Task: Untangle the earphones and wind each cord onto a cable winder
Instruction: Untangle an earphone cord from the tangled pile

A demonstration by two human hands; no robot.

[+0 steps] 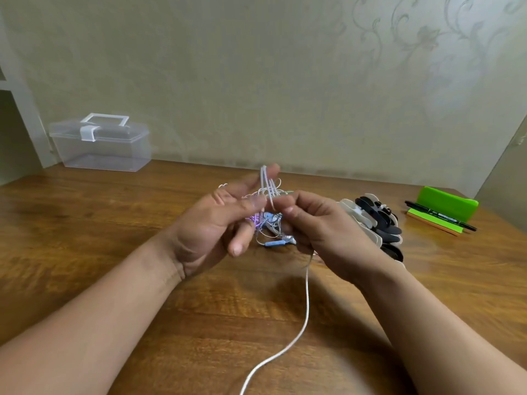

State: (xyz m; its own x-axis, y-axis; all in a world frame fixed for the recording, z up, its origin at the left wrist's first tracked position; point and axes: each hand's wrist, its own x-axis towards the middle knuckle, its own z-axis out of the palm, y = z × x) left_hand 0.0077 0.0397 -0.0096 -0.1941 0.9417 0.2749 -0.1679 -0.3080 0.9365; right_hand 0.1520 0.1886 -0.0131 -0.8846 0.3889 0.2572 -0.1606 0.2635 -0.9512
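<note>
Over the middle of the wooden table, head cam view, both hands are up in the air working on the mess. The right hand has its fingers curled in, with thumb and forefinger pinching a few strands of white cord right at the top of the knot. From under that hand the same cord drops down and trails across the table toward the near edge.

The left hand is about half open. Its index finger points up and away, and thin white loops stand up against the fingertip. The thumb sits right next to those strands, but honestly I can't tell if it's actually clamping them or just touching.

The tangle of earphones hangs between and just below the two hands, with purple, blue and white wires all mixed together. A blue inline remote dangles at the bottom.

The cable winders, some white and some black, sit in a pile on the table just behind the right hand.

Further off there's a clear plastic box by the wall on the left. On the far right is a green stand with a black pen lying in front of it.
</note>
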